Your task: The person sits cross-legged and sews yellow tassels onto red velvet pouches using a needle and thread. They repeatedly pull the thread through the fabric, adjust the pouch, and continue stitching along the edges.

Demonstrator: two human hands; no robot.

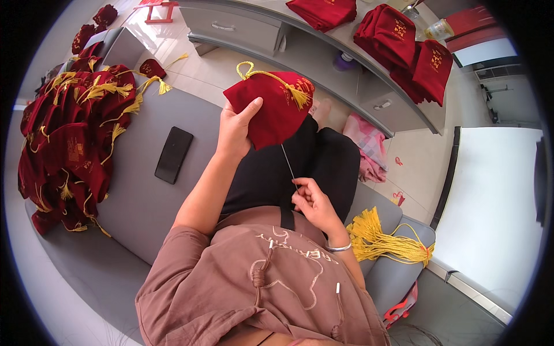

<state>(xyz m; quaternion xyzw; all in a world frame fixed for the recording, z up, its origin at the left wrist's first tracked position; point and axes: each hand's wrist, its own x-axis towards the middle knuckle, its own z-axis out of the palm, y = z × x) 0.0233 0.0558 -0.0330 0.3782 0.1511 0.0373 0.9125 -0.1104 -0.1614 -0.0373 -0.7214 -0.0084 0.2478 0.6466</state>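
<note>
My left hand (236,127) grips one side of a dark red velvet pouch (272,112), thumb on top, above my lap. A yellow cord with a tassel (297,96) lies across the pouch, its loop standing out beyond the far edge. Between the thumb and fingers of my right hand (312,201) is a thin metal rod (288,162), which runs up to the pouch's near edge; whether its tip is inside cannot be told. A bundle of yellow tasselled cords (385,242) lies on the sofa by my right forearm.
Many red pouches with yellow tassels (65,151) are heaped on the grey sofa (134,173) at the left, near a black phone (174,155). Stacks of red pouches (385,36) and a jar (439,30) stand on the grey cabinet ahead. Pink cloth (368,147) lies on the floor.
</note>
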